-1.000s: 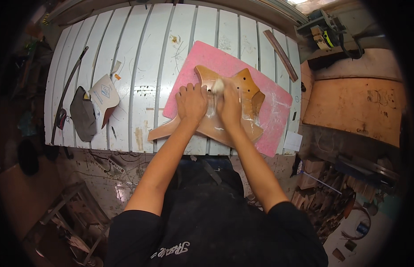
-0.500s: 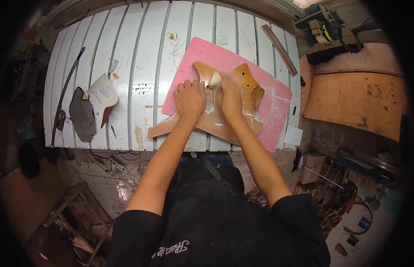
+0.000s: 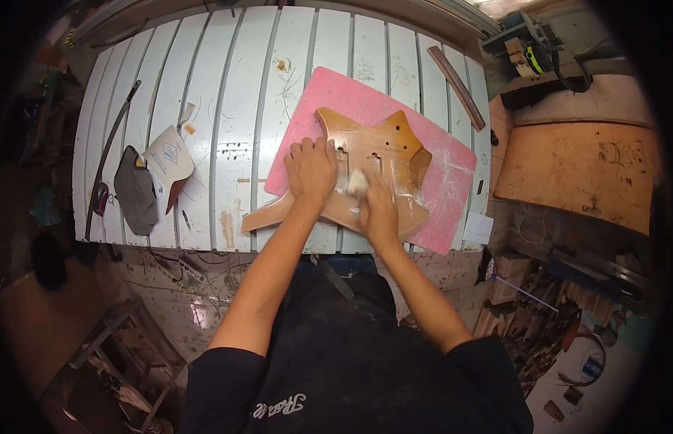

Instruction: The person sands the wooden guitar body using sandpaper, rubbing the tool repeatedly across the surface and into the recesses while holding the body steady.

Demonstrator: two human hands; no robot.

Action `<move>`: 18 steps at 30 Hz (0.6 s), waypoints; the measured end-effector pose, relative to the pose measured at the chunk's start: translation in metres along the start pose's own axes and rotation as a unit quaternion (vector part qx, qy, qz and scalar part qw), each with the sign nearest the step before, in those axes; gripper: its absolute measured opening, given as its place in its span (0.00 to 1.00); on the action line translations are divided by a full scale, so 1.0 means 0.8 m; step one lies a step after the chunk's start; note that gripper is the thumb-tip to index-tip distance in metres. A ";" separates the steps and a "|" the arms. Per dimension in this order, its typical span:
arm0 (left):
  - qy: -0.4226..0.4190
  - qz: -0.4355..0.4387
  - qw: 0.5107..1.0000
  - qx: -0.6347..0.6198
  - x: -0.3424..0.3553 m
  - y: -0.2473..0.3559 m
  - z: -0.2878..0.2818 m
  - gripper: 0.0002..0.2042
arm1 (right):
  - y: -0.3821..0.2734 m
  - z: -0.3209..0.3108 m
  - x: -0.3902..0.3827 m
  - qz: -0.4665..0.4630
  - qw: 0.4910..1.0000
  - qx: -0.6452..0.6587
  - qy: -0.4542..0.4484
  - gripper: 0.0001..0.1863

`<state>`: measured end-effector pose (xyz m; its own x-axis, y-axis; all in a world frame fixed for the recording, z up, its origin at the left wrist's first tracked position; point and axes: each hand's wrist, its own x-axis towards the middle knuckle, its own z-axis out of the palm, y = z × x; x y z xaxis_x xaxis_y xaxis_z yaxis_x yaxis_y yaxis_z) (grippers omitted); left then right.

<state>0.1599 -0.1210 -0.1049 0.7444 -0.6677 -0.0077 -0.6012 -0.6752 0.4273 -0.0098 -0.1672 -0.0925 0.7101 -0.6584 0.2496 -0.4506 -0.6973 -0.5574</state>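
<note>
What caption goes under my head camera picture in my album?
Left hand on a pointy wooden body, right hand holding a small pale piece, pink mat partly beneath.

A brown wooden body (image 3: 358, 134) with pointed horns is laid partly on a pink mat (image 3: 452, 163) on a white slatted table (image 3: 239, 108). Its left edge is covered by the left hand (image 3: 310, 172); a pale, blurred pad (image 3: 357, 182) is held at its middle in the right hand (image 3: 379, 210). At far right, a wooden strip (image 3: 456, 87) is seen.
</note>
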 end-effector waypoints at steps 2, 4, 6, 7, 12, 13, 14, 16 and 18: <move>-0.006 0.000 1.000 0.007 0.000 0.003 -0.003 0.19 | -0.009 -0.013 -0.031 0.000 0.999 -0.014 -0.037 0.08; -0.011 0.006 1.000 0.013 0.002 0.006 -0.006 0.18 | 0.009 0.000 0.016 -0.026 1.000 -0.014 -0.007 0.09; 0.004 0.008 1.000 0.001 0.002 0.012 -0.002 0.18 | 0.024 0.012 0.079 -0.021 1.000 -0.015 0.018 0.10; 0.001 0.011 1.000 0.000 0.001 0.014 0.001 0.18 | 0.024 0.012 0.110 0.012 1.000 -0.009 0.020 0.10; 0.008 0.001 1.000 0.009 0.000 0.004 0.001 0.19 | 0.004 -0.005 -0.006 -0.002 1.000 -0.025 -0.010 0.17; 0.005 -0.004 1.000 0.009 -0.001 0.004 0.001 0.19 | -0.003 -0.015 -0.034 0.005 0.999 -0.022 -0.036 0.16; 0.002 0.000 1.000 0.015 0.000 0.003 0.000 0.18 | -0.006 -0.017 -0.048 0.012 0.998 -0.018 -0.061 0.15; -0.003 0.007 1.000 0.019 0.002 0.004 -0.001 0.18 | 0.013 -0.004 -0.007 -0.011 0.998 -0.038 -0.048 0.17; 0.011 0.014 1.000 0.006 0.001 0.010 0.000 0.18 | 0.031 0.010 0.079 -0.007 1.000 -0.024 -0.012 0.20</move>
<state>0.1557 -0.1269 -0.1018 0.7336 -0.6791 0.0245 -0.6250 -0.6601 0.4167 0.0282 -0.2240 -0.0969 0.7289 -0.6422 0.2373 -0.4662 -0.7194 -0.5149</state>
